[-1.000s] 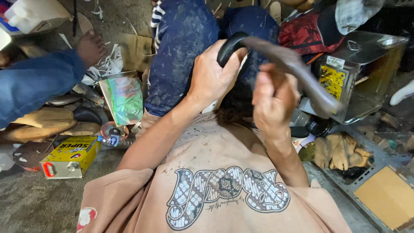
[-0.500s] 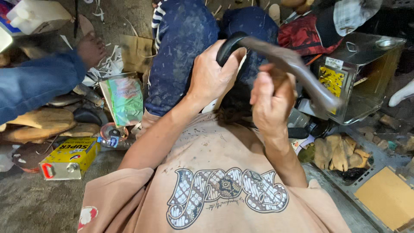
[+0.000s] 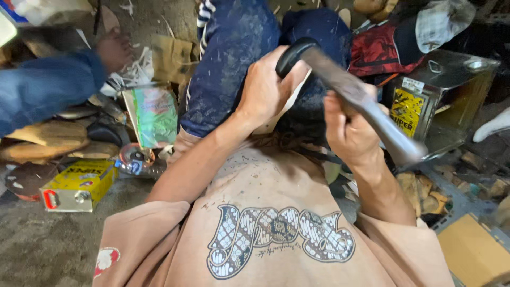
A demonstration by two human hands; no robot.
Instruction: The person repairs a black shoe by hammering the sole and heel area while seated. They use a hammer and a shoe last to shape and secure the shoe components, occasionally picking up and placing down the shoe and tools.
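Hammer (image 3: 366, 103) sits high in the middle of the scene, its grey shaft slanting from upper left down to the right over the person's lap. Right hand (image 3: 350, 130) has its grip wrapped tight around the shaft at mid-length. Left hand (image 3: 265, 87) has its grip closed over a curved black piece (image 3: 292, 53) at the shaft's upper end; whether that piece belongs to the hammer cannot be told. Under both hands lie dusty blue trousers (image 3: 234, 58) and, nearer, a tan shirt (image 3: 271, 234) with a patterned print.

Outward from there the floor (image 3: 37, 250) is bare grey concrete, gritty and littered. Near left stands a yellow tin (image 3: 79, 183) on its side, with a small round can (image 3: 135, 158) just beside it and a green packet (image 3: 154, 114) leaning behind. Flat leather-brown pieces (image 3: 48, 138) are stacked at the left edge. Far left, another person's blue sleeve (image 3: 48, 87) and hand (image 3: 112, 50) reach over paper scraps. To the right stands an open metal tin (image 3: 451, 90) with a yellow label, red cloth (image 3: 377, 50) behind it, and a cardboard sheet (image 3: 473, 250) at the near right corner.
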